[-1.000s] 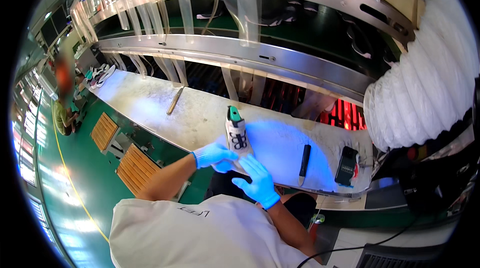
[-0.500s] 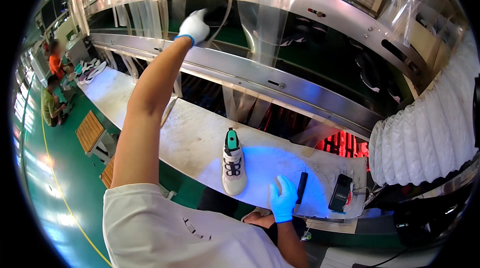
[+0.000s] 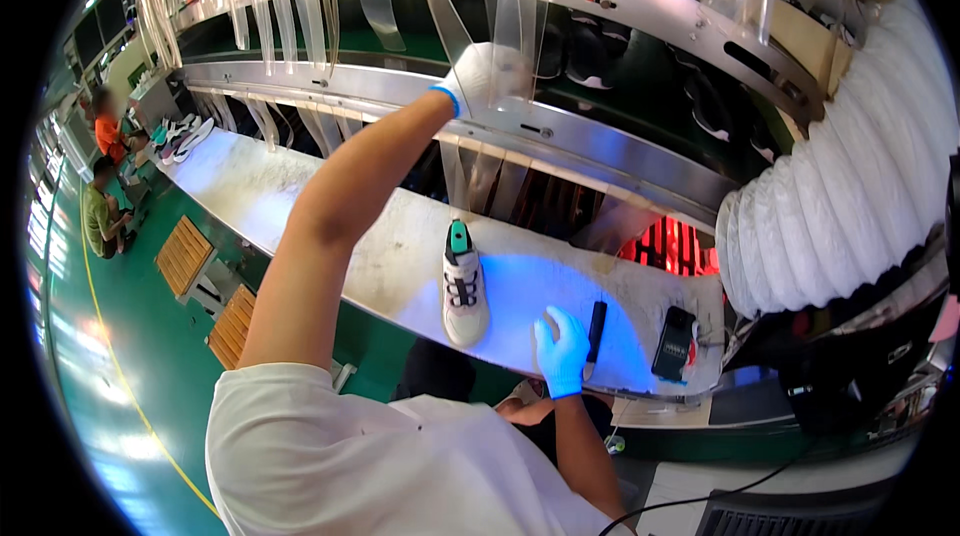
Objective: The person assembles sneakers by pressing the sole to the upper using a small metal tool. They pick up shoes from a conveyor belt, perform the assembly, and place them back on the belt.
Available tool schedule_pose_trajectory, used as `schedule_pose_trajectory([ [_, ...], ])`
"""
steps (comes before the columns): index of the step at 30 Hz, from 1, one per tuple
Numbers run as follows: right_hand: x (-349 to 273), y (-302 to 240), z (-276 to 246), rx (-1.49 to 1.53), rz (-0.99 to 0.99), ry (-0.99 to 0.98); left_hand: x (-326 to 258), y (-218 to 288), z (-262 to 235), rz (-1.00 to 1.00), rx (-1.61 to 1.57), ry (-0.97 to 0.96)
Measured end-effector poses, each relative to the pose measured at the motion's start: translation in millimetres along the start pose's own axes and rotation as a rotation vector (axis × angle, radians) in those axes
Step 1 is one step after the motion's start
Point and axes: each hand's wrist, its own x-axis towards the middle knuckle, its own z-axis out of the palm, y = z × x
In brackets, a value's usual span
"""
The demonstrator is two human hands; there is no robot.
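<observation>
My left hand, in a white glove with a blue cuff, reaches up to the metal rail of the conveyor. Clear plastic strips hang over its fingers, so I cannot make out whether it holds anything. Over the bench's front edge, my right hand glows blue under the light, its fingers apart and nothing in them. Just right of it lies a slim black-handled tool. A white sneaker with dark straps and a green insert in its opening stands on the bench, toe toward me.
Dark shoes with pale soles sit on the green belt behind the strips. A black phone lies at the bench's right end, beside a white ribbed duct. Red-lit bars glow under the rail. More shoes stand far left, near two people.
My left hand has moved right and slightly down along the conveyor, in among the strips. My right hand stays beside the black-handled tool. The view has shifted a little.
</observation>
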Motion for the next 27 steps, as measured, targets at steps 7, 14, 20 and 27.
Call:
schedule_pose_trajectory([
  [7,-43,-28,-48,-0.068,0.008,0.088,-190,144,56,0.345,-0.008,0.368],
  [14,-74,-28,-59,-0.046,-0.160,-0.334,-371,223,117,-0.091,-0.213,-0.527],
  [20,-89,-34,-42,-0.172,-0.193,-0.125,-361,150,110,-0.800,0.031,0.206],
  [27,-91,-24,-55,-0.118,-0.274,-0.206,-370,149,120,-0.758,-0.179,0.147],
])
